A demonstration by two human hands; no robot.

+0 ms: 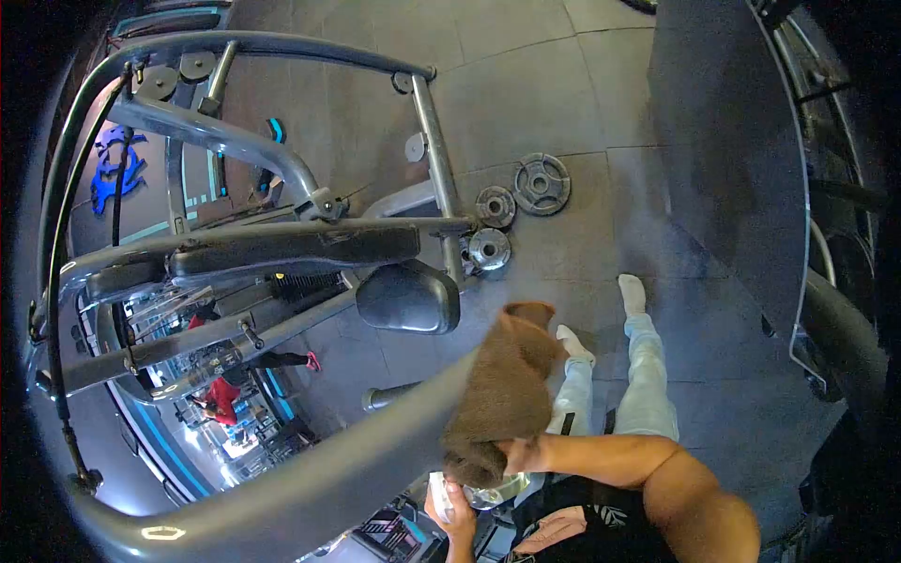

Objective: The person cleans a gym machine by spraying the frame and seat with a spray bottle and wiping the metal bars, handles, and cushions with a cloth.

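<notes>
Looking down, we see the brown towel (504, 385) in front of our body, between the thick gray bar (319, 483) and our legs (643, 371). Our right hand (526, 456) is at its lower end; the cloth covers the fingers, so we cannot tell how they are closed. Our left hand (453, 511) is closed around a clear bottle (497, 493), just below the towel. We judge the towel to be light, soft and not fragile, easy to fold; the thick lower part gives a good hold. The bottle is probably smooth and may slip if wet, so its middle is better to grip. Around us, the bar passes near both hands and limits movement to the left. Beyond it are a black pad (408, 298) and weight plates (542, 184) on the floor (526, 94).
</notes>
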